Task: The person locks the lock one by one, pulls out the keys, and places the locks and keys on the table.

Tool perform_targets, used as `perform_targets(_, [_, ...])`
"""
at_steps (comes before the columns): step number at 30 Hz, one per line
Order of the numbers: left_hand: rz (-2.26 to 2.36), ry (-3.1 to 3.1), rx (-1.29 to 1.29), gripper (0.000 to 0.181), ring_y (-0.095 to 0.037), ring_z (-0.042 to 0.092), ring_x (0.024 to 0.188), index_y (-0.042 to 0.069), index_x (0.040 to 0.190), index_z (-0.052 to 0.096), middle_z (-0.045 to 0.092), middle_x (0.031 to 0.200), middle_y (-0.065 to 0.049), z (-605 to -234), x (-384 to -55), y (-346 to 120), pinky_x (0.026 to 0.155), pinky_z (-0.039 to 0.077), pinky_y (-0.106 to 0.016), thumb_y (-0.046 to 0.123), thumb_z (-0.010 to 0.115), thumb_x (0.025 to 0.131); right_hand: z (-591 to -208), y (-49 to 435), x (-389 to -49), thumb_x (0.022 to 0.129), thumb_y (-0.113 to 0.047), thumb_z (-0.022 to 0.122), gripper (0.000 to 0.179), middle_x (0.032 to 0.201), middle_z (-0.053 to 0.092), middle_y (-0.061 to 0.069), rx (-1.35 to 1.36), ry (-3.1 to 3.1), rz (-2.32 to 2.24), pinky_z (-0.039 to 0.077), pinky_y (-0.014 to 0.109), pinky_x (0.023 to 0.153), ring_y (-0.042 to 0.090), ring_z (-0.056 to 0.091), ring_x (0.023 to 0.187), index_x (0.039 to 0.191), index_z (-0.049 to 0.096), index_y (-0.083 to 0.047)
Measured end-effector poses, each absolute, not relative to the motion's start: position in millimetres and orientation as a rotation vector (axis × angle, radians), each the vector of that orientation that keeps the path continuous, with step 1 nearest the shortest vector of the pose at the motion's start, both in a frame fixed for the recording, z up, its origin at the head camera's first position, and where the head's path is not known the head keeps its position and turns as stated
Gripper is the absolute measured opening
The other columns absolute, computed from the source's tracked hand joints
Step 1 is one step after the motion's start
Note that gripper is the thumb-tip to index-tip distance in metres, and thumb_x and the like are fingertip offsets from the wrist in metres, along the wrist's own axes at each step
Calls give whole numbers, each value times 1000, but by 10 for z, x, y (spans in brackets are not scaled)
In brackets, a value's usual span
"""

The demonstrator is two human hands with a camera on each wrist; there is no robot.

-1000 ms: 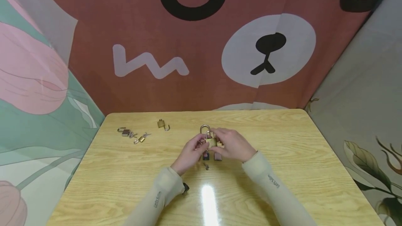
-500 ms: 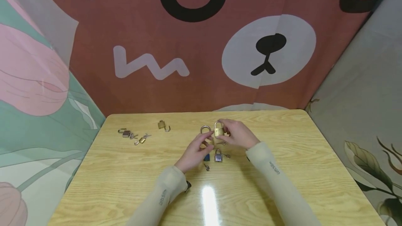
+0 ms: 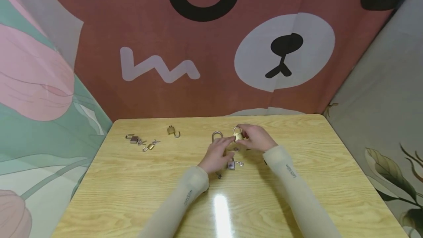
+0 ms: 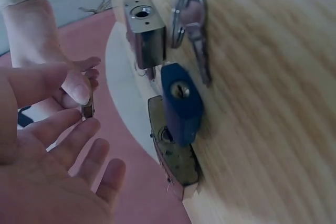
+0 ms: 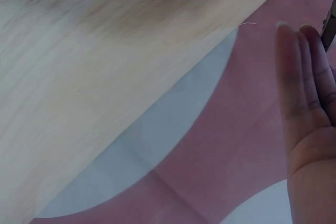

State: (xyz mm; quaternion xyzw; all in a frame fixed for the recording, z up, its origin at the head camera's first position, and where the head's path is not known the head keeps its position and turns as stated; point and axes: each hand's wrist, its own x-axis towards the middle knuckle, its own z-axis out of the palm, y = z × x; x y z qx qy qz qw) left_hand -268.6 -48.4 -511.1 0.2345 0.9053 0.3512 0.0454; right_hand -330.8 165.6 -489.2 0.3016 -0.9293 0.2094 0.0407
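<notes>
My right hand [image 3: 259, 138] pinches a small brass padlock [image 3: 237, 135], holding it upright with its shackle on top, above the back of the table. The padlock's edge [image 5: 329, 29] shows at the border of the right wrist view. My left hand [image 3: 216, 156] reaches toward it with loosely extended fingers, the fingertips right at its body. Under the left hand, a blue padlock [image 4: 181, 106] and a larger brass padlock [image 4: 176, 161] stand close together in the left wrist view. A silver padlock [image 3: 231, 165] with a key beside it lies just right of that hand.
On the table's left [image 3: 109, 172] lie three padlocks with swung-out shackles: a dark one [image 3: 134, 140], a small brass one [image 3: 151, 146] and another brass one [image 3: 170, 130]. Loose keys [image 4: 194, 24] lie by the blue padlock. A printed cloth [image 3: 198, 98] hangs behind the table.
My right hand has carried the brass padlock rightward and back, away from the group of padlocks. My left hand let go of it, then followed to the right.
</notes>
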Motion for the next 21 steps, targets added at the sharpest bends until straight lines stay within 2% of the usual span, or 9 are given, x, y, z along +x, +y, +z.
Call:
perform_targets(7, [889,2819,715,58,-29,39,150,17,157,45,45,162,-5,-5158,-2727,-334,122,28,-61,27,63,103,-4990,1719,-3369,89,-37,82,45,74,62,-5,839,-2943,499,49,30,60,8,54,63,120,69,-7])
perform_targets(11, [818,2828,708,57,-28,40,149,16,156,46,46,161,-4,-5186,-2741,-285,123,29,-57,27,63,103,-5038,1712,-3396,88,-39,83,44,71,59,-5,793,-3003,451,47,31,58,10,53,62,117,69,-8])
perform_targets(17, [749,2839,710,57,-26,39,151,15,155,47,49,159,-5,-5203,-2791,-231,125,30,-50,28,64,103,-5106,1719,-3444,89,-44,81,35,69,56,-5,791,-2991,380,45,32,59,13,52,65,97,68,-13])
perform_targets(21, [727,2837,722,56,-26,39,151,14,154,49,51,158,-3,-5218,-2825,-209,125,30,-50,30,64,102,-5158,1726,-3484,89,-45,81,32,69,54,-5,791,-3007,332,44,32,59,14,51,68,97,68,-16])
